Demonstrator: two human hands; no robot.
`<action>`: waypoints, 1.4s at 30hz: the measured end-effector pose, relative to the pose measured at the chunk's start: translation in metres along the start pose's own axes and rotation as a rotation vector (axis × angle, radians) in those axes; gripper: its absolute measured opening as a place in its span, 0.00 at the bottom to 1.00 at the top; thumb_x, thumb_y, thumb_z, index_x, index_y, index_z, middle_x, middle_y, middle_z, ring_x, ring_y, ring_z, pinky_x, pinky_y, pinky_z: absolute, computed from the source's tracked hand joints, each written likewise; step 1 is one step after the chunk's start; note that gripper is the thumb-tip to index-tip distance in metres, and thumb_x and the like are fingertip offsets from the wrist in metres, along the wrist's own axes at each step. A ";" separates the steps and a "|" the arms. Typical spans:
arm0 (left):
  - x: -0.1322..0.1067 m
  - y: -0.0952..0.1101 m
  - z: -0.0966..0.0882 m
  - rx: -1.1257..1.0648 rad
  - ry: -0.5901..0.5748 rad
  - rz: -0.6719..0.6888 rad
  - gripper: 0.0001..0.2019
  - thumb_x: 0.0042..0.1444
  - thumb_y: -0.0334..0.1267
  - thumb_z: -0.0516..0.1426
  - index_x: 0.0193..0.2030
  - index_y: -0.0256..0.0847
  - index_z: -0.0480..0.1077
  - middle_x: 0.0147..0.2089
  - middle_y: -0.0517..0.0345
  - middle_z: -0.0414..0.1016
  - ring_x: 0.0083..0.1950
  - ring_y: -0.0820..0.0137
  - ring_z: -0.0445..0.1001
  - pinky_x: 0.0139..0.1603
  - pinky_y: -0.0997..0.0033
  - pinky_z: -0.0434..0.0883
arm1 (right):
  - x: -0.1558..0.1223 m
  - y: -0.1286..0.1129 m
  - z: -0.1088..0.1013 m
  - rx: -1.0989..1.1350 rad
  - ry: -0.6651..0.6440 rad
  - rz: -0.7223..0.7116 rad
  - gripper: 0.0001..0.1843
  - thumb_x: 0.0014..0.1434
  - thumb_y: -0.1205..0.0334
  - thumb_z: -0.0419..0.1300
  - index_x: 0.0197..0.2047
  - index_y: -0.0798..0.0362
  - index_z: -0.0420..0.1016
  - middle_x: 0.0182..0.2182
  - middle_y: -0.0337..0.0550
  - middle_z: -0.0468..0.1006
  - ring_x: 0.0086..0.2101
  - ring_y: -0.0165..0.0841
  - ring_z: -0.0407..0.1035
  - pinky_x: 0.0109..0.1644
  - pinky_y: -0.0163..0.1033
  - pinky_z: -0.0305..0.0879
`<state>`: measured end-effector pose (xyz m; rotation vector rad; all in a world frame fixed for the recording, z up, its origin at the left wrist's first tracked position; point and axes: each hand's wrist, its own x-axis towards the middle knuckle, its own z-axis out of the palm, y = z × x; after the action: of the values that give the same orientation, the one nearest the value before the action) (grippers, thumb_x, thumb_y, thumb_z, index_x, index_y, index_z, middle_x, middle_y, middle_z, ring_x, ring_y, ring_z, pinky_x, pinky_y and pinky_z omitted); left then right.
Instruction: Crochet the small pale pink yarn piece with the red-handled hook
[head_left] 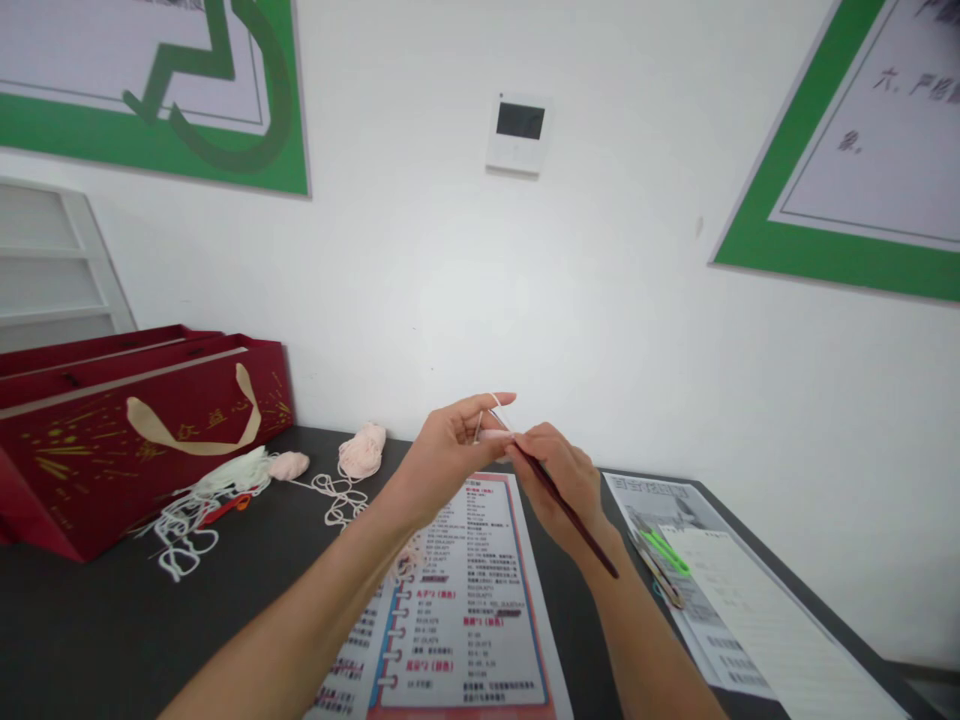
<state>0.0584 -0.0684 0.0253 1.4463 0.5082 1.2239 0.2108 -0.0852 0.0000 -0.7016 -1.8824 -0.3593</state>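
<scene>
Both my hands are raised above a dark table (112,620), close together. My left hand (450,450) has its index finger stretched out with a thin pale pink yarn strand (496,405) looped over it, and its thumb and other fingers pinch the yarn. My right hand (562,480) is closed around a dark red crochet hook (574,520), whose tip meets the yarn at my left fingertips. The hook's handle slants down to the right across my wrist. A small pink yarn ball (362,450) lies on the table behind my left hand, with loose strand trailing from it.
A spiral-bound printed sheet (465,600) lies under my hands. Papers with green and pink clips (660,555) lie at the right. A red gift bag (142,430) lies at the left, with white yarn (202,500) and another pink piece (289,465) beside it. A white wall rises behind.
</scene>
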 end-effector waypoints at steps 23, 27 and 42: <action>0.000 0.009 -0.013 0.184 0.040 0.132 0.14 0.53 0.36 0.62 0.47 0.40 0.75 0.28 0.62 0.69 0.33 0.72 0.67 0.44 0.66 0.65 | 0.011 -0.022 -0.019 0.560 0.034 0.627 0.08 0.62 0.61 0.58 0.31 0.50 0.66 0.18 0.29 0.61 0.17 0.24 0.55 0.20 0.32 0.52; -0.001 0.014 -0.014 0.198 0.012 0.118 0.14 0.53 0.35 0.62 0.48 0.40 0.75 0.27 0.63 0.68 0.32 0.72 0.66 0.43 0.66 0.65 | 0.011 -0.026 -0.031 0.242 -0.085 0.387 0.06 0.61 0.65 0.58 0.31 0.50 0.67 0.23 0.33 0.66 0.22 0.25 0.57 0.25 0.34 0.54; 0.001 0.008 -0.019 0.075 -0.123 0.038 0.16 0.52 0.30 0.62 0.49 0.41 0.74 0.29 0.65 0.68 0.32 0.76 0.67 0.36 0.71 0.62 | 0.005 -0.006 -0.034 0.650 -0.050 0.606 0.10 0.60 0.64 0.61 0.28 0.52 0.66 0.17 0.30 0.63 0.18 0.24 0.56 0.20 0.32 0.49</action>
<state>0.0395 -0.0606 0.0298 1.5902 0.4490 1.1479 0.2305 -0.1065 0.0185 -0.7777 -1.5915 0.6333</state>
